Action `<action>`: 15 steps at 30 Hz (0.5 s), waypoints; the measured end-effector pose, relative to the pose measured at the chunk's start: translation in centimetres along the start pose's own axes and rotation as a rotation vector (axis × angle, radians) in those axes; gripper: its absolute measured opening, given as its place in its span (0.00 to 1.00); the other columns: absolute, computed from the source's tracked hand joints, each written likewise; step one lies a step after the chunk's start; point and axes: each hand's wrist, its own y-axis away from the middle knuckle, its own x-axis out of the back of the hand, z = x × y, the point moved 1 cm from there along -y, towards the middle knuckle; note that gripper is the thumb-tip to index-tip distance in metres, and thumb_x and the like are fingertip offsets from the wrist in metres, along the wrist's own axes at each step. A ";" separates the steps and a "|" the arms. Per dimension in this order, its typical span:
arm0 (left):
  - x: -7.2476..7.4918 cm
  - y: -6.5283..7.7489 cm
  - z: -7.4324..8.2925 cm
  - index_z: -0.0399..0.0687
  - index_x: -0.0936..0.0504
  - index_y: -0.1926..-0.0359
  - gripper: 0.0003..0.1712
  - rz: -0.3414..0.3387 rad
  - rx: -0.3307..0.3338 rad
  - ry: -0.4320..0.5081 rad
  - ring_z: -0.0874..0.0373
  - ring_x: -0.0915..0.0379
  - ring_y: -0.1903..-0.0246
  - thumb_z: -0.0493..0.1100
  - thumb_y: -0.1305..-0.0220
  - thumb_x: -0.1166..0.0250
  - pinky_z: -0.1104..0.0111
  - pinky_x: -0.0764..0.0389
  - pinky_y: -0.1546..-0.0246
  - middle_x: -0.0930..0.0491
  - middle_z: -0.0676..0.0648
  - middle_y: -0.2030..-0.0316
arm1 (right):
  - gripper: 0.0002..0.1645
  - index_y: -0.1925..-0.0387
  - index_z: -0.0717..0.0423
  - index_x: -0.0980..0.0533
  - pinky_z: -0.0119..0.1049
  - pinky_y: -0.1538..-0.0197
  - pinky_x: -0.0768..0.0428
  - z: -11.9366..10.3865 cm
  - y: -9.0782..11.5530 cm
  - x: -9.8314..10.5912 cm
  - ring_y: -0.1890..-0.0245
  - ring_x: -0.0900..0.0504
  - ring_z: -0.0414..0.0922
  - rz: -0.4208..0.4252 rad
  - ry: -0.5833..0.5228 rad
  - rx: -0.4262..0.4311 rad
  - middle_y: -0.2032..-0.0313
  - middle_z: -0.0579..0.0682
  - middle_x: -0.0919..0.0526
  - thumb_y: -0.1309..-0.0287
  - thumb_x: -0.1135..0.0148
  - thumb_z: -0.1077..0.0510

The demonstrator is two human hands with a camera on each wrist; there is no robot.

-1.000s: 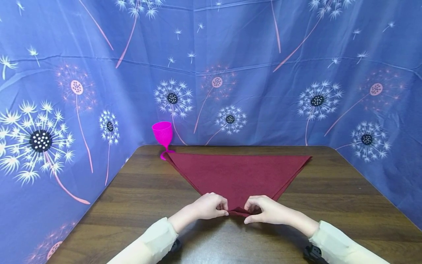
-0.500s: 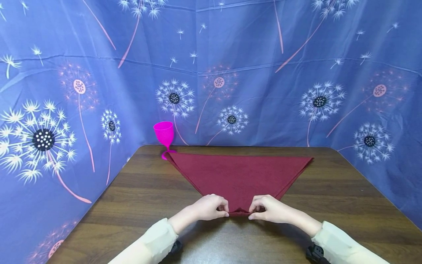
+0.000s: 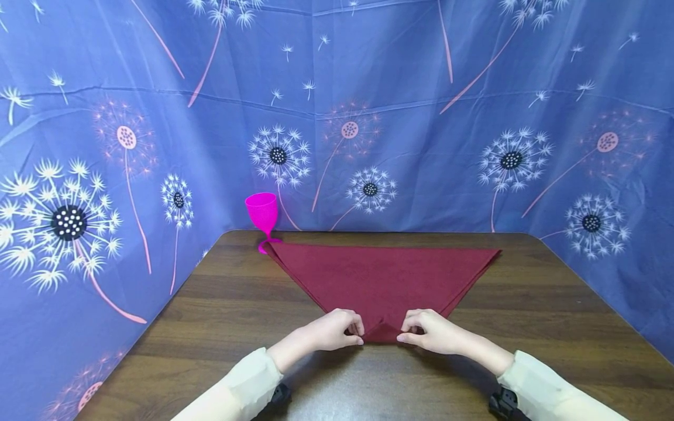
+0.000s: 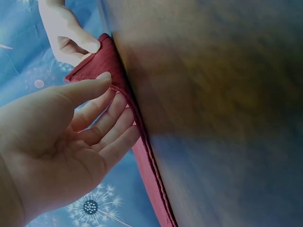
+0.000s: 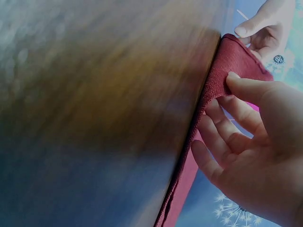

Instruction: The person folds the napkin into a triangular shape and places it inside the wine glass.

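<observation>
A dark red cloth napkin [image 3: 381, 275] lies folded into a triangle, its long edge at the far side and its near tip turned up and over into a small flap. My left hand [image 3: 336, 329] pinches the left end of that fold between thumb and fingers. On the other end, my right hand [image 3: 433, 332] pinches the fold the same way. Both wrist views show the thumbs pressing on the folded napkin [image 4: 102, 61], with the fingers behind it. A bright pink goblet [image 3: 262, 213] stands upright by the napkin's far left corner, which overlaps its foot.
The brown wooden table [image 3: 226, 304] carries the napkin and goblet. A blue curtain [image 3: 411, 146] with dandelion prints hangs behind the table and along both sides. Dark straps with small devices [image 3: 504, 403] sit on the wrists.
The napkin's near tip has been folded up and away into a flap lying over the cloth. My right hand has shifted slightly to the right; the left has hardly moved. The goblet stays put.
</observation>
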 end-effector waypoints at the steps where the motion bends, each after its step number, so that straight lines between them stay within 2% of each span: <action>1: 0.0 0.0 0.0 0.42 0.24 0.69 0.06 0.006 -0.003 0.025 0.65 0.23 0.69 0.36 0.45 0.33 0.80 0.25 0.64 0.20 0.50 0.72 | 0.09 0.80 0.48 0.23 0.20 0.74 0.36 0.0 0.0 0.0 0.78 0.35 0.30 0.003 0.002 -0.010 0.78 0.36 0.28 0.45 0.36 0.57; 6: 0.0 0.2 -0.3 0.39 0.31 0.65 0.13 0.028 -0.029 0.123 0.63 0.23 0.70 0.31 0.45 0.34 0.78 0.23 0.64 0.19 0.46 0.72 | 0.13 0.83 0.47 0.26 0.20 0.74 0.35 -0.1 0.1 -0.2 0.78 0.34 0.30 0.014 -0.002 -0.073 0.78 0.37 0.31 0.46 0.35 0.58; 15: 0.2 0.2 -0.3 0.38 0.31 0.57 0.16 0.000 -0.134 0.121 0.57 0.21 0.63 0.27 0.45 0.37 0.76 0.23 0.58 0.20 0.43 0.67 | 0.15 0.85 0.47 0.27 0.22 0.73 0.34 0.0 0.1 -0.2 0.77 0.35 0.29 -0.002 0.004 -0.174 0.77 0.37 0.33 0.45 0.36 0.56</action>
